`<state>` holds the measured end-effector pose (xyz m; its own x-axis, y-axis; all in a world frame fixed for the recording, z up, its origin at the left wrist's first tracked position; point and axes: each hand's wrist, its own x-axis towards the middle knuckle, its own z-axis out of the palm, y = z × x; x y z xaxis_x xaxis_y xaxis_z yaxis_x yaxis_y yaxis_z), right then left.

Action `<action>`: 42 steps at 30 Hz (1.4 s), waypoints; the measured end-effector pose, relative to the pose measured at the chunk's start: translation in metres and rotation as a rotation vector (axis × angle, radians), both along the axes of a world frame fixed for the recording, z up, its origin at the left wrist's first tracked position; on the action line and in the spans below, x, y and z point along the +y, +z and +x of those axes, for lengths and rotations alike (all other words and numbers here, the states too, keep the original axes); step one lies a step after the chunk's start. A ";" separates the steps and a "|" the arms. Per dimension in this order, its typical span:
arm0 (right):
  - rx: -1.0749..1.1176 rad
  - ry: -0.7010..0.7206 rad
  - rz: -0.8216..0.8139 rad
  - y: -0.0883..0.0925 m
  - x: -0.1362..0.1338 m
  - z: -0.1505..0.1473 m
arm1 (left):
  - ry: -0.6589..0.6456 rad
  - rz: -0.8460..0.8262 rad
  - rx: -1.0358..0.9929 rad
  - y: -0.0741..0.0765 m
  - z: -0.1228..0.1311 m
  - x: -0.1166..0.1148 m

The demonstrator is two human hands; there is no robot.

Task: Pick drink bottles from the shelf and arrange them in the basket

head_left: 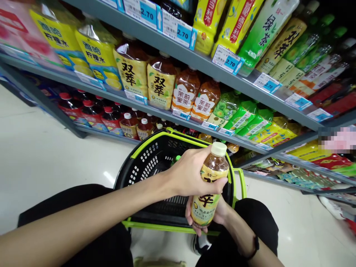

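Observation:
A tea drink bottle (pixel 206 210) with a cream cap and a yellow label stands slightly tilted above the basket. My left hand (pixel 187 173) wraps round its upper half, the thumb across the label. From below and behind, my right hand (pixel 221 210) grips the lower part, its fingers partly hidden by the bottle. Beneath both hands is a black shopping basket (pixel 147 159) with a lime-green rim. Inside it shows a green cap (pixel 177 159), the rest of that item hidden by my left arm.
A grey shelf rack (pixel 155 27) runs across the front, with price tags along its edges. It holds yellow-labelled bottles (pixel 161 87), green tea bottles (pixel 268 35) and red-capped cola bottles (pixel 90 113). My knees flank the basket on the pale tiled floor (pixel 91 163).

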<state>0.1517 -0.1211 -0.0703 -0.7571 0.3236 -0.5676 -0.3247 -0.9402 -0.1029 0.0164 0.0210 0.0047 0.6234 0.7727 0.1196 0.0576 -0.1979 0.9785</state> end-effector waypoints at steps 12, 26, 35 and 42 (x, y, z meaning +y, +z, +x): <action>0.028 -0.033 -0.018 -0.006 -0.006 0.003 | 0.008 0.002 0.003 -0.003 0.001 0.000; 0.020 -0.034 -0.004 -0.010 -0.011 0.003 | -0.006 -0.027 0.007 -0.003 0.001 -0.001; 0.032 -0.058 -0.003 -0.003 -0.006 0.001 | -0.001 -0.036 0.021 0.000 0.001 0.000; 0.021 -0.062 -0.008 -0.001 -0.005 0.002 | -0.004 -0.018 0.019 -0.002 0.001 0.000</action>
